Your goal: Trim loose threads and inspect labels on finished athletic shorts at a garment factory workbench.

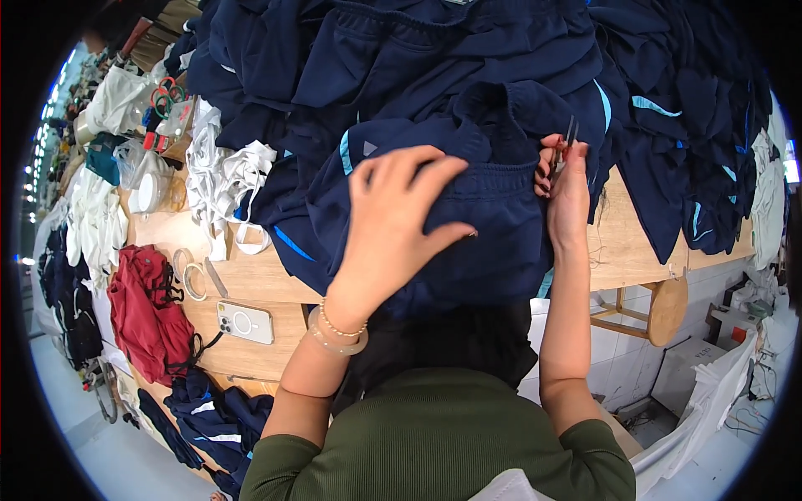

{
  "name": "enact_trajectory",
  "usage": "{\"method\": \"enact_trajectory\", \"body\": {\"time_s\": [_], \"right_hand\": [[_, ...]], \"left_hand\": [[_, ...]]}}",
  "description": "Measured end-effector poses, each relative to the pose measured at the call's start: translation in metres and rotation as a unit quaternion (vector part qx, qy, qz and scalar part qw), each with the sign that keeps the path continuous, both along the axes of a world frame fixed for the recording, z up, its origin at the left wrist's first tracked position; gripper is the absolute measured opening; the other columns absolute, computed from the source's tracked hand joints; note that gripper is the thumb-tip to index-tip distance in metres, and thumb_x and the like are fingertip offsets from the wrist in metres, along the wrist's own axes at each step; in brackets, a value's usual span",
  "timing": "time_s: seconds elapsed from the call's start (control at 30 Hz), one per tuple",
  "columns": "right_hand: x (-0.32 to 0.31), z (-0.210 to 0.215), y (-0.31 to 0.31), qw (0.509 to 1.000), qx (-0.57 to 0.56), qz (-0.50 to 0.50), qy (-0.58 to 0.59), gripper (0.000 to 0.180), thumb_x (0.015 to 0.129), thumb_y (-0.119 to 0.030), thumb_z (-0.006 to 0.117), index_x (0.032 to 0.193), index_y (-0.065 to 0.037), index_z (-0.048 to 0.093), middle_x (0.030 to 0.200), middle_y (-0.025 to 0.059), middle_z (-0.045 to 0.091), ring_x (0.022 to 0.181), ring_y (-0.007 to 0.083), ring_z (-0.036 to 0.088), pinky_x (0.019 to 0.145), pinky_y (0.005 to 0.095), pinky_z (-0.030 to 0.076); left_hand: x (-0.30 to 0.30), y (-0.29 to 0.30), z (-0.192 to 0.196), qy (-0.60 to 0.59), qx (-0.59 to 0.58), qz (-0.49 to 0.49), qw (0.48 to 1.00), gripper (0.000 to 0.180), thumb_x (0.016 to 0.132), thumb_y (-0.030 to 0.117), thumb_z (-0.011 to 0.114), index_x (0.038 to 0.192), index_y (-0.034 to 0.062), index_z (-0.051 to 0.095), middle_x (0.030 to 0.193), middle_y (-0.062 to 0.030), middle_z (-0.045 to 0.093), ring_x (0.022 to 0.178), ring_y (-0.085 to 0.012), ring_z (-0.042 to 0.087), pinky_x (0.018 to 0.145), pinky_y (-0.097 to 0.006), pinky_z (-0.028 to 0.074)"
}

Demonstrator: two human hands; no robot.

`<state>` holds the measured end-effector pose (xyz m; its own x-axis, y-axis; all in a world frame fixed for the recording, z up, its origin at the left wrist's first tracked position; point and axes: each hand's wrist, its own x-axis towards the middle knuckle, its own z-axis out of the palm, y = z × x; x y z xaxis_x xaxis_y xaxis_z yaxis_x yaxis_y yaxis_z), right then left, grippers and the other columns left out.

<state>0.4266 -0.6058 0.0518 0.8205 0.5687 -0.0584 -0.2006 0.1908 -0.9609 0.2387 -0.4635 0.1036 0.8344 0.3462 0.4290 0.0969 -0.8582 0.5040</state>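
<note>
My left hand (393,219) lies flat with fingers spread on a navy blue garment with an elastic waistband (493,225), pressing it onto the wooden table (251,284). My right hand (565,190) is closed around small metal thread snips (565,149) at the garment's right edge, beside the waistband. A large heap of similar navy garments with light blue stripes (468,58) fills the table behind.
A white phone (245,321) lies on the table at the left, next to a red bag (146,309) and white tape loops (190,280). White cloth pieces (225,179), scissors with coloured handles (167,96) and more navy garments (209,417) lie further left. A wooden stool (660,309) stands on the right.
</note>
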Motion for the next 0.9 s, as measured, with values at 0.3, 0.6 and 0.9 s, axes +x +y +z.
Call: {"method": "enact_trajectory", "body": {"time_s": [0.3,0.6,0.9], "right_hand": [[-0.046,0.038,-0.018,0.995,-0.045,0.014,-0.088,0.018,0.095,-0.007,0.060,0.110,-0.002,0.053,0.093,0.0038,0.064,0.077,0.0051,0.055,0.067,0.0193,0.043],[-0.102,0.041,-0.021,0.990,-0.113,0.088,-0.010,0.006,0.092,0.000,0.060,0.095,0.000,0.055,0.065,0.0012,0.060,0.054,0.0031,0.052,0.050,0.0170,0.040],[-0.101,0.040,-0.019,0.989,-0.124,0.079,0.005,0.004,0.091,0.002,0.056,0.094,-0.001,0.054,0.062,0.0003,0.057,0.051,0.0026,0.049,0.046,0.0174,0.035]], "left_hand": [[0.008,0.004,-0.024,0.035,0.010,0.015,0.999,0.061,0.065,0.020,0.085,0.121,0.0180,0.060,0.109,-0.0032,0.054,0.105,-0.0212,0.053,0.097,-0.044,0.034],[0.010,0.001,-0.022,0.024,0.009,0.044,0.999,0.061,0.059,0.015,0.085,0.115,0.0164,0.062,0.107,-0.0024,0.056,0.103,-0.0222,0.056,0.097,-0.043,0.030],[0.011,-0.002,-0.023,0.024,0.027,0.054,0.998,0.061,0.057,0.016,0.086,0.113,0.0162,0.062,0.104,-0.0016,0.055,0.101,-0.0222,0.052,0.095,-0.041,0.030]]}}
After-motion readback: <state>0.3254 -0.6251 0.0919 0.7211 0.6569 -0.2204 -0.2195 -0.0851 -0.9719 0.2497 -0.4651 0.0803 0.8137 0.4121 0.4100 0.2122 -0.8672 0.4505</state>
